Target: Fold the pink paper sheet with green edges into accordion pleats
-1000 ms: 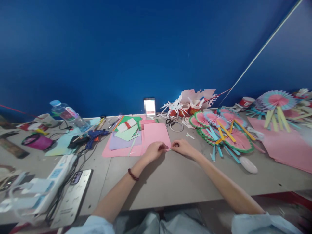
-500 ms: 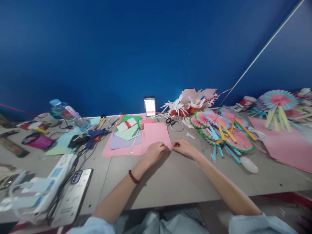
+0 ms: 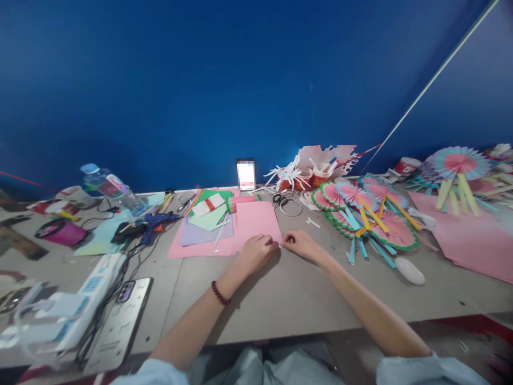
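My left hand point(image 3: 258, 252), with a dark bead bracelet on its wrist, is closed in a pinch near the lower edge of a pink sheet of paper point(image 3: 256, 222). Facing it almost fingertip to fingertip, my right hand point(image 3: 300, 243) also pinches. A tiny pale bit point(image 3: 281, 246) shows between the fingertips, too small to name. Left of the pink sheet lie a lilac sheet point(image 3: 196, 235), light green paper pieces point(image 3: 210, 218) and a white-and-red packet point(image 3: 209, 203).
Folded paper fans point(image 3: 395, 230) and a white computer mouse point(image 3: 409, 271) lie to the right. Scissors point(image 3: 277, 200) and a roll of tape point(image 3: 290, 207) sit behind my hands. A power strip point(image 3: 94, 289), a phone point(image 3: 120, 323), a blue glue gun point(image 3: 158, 222) and a bottle point(image 3: 116, 190) are at left.
Both hands stay at almost the same spot, still pinching close together. My finger positions differ only slightly; nothing else on the table has moved.
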Motion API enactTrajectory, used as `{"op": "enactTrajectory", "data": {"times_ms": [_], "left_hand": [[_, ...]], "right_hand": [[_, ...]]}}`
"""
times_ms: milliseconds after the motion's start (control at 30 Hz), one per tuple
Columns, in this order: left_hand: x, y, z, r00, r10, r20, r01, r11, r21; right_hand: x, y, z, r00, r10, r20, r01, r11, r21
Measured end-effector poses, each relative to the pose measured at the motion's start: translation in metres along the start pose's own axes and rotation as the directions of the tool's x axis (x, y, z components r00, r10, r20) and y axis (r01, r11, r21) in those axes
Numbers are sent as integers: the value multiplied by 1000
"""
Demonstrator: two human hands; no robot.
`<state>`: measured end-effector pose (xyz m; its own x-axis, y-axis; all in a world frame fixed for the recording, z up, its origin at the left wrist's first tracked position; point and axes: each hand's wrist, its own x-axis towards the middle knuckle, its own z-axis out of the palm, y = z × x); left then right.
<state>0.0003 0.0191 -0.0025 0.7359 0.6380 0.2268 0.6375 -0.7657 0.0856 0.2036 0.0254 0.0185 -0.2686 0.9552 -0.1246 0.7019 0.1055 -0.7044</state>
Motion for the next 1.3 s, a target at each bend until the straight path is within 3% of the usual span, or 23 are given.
{"op": "enactTrajectory", "data": {"times_ms": [433, 900, 1000, 1100, 1300], "left_hand": [[-2, -1, 10, 999, 37, -32, -36, 999, 31], [-2, 1, 1, 996, 88, 26, -90, 991, 95], [-2, 2, 4, 998, 65, 1, -65, 996, 63], [-2, 4, 9, 999, 2, -52, -3, 1000, -10], [-1, 7, 14, 993, -81, -88, 72, 992, -101]], "right_hand": [[0, 7, 6, 999, -34, -33, 36, 997, 62], [-3, 10, 10, 995, -66, -80, 70, 997, 44], [-5, 9, 5, 996, -72, -61, 75, 996, 57], [-8, 10, -1, 996, -85, 32, 81, 991, 107], [-8, 12, -1, 975, -214, 62, 212, 977, 39]]}}
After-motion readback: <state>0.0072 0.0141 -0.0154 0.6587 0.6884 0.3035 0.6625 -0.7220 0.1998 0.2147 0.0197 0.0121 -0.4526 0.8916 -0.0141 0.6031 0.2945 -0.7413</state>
